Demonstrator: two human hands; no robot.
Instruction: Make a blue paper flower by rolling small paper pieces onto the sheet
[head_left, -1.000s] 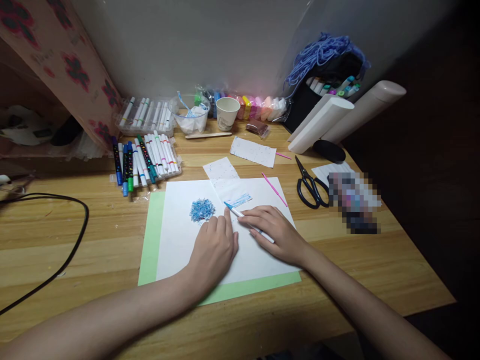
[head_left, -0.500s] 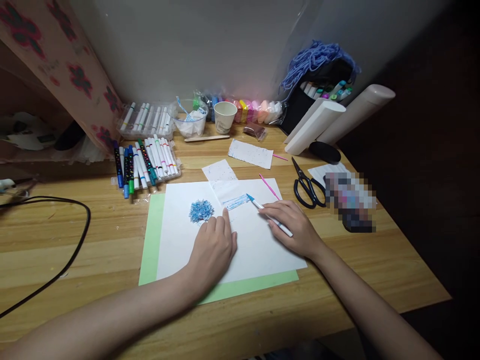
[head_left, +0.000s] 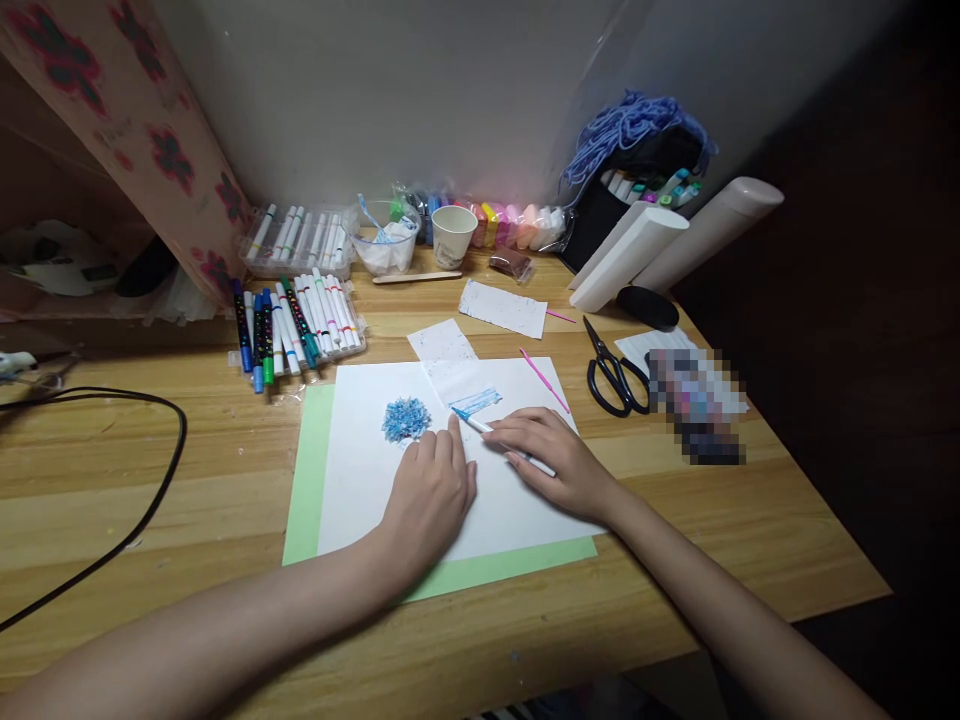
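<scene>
My right hand [head_left: 559,460] is closed around a white marker [head_left: 534,462] with a blue tip. The tip touches a paper strip [head_left: 459,375] near my left index fingertip. Blue strokes [head_left: 478,402] cover part of the strip's near end. My left hand [head_left: 429,492] rests with its index finger stretched onto the strip's near edge and its other fingers curled, nothing visible in them. Under both hands lies a large white sheet [head_left: 360,510] on a green sheet [head_left: 301,500]. A crumbly blue clump [head_left: 406,419] sits beside my left hand.
Black scissors [head_left: 616,375] and a blurred-out item [head_left: 694,405] lie to the right. A pink stick [head_left: 545,381] rests on the sheet. Behind stand a paper cup [head_left: 454,240], a clear bowl [head_left: 384,252] and several markers [head_left: 296,325]. A black cable [head_left: 169,470] curves at left.
My right hand has moved left along the strip, bringing the marker tip from the right end of the blue strokes to the left end. The left hand stays in place.
</scene>
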